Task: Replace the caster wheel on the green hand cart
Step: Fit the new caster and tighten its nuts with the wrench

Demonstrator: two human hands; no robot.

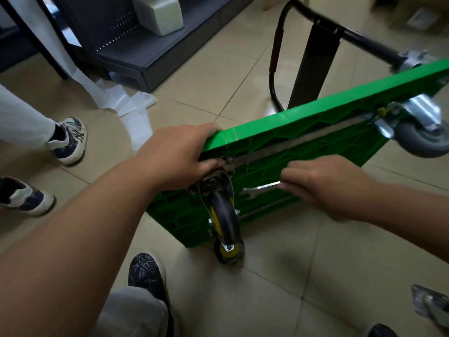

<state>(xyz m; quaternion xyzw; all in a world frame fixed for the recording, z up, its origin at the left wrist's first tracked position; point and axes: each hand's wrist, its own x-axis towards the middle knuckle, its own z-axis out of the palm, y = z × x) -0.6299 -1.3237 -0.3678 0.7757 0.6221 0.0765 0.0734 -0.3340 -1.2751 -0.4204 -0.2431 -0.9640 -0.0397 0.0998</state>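
The green hand cart [303,122] stands on its side on the tiled floor, underside facing me. My left hand [179,154] grips its near top corner, fingers over the edge and thumb by the caster's mounting plate. A black caster wheel with a yellow hub [224,215] is mounted at that corner and points toward me. My right hand [323,183] holds a silver open-end wrench [261,189], its jaw lying just right of the caster. A grey caster wheel [420,135] sits at the far right corner. The black folding handle [279,45] rests on the floor behind.
Another person's sneakers [70,142] stand at the left. My own shoe [145,273] is below the cart. A dark shelf unit [126,49] and white plastic sheeting [131,103] lie at the back left. A bagged metal caster [430,305] lies at the lower right.
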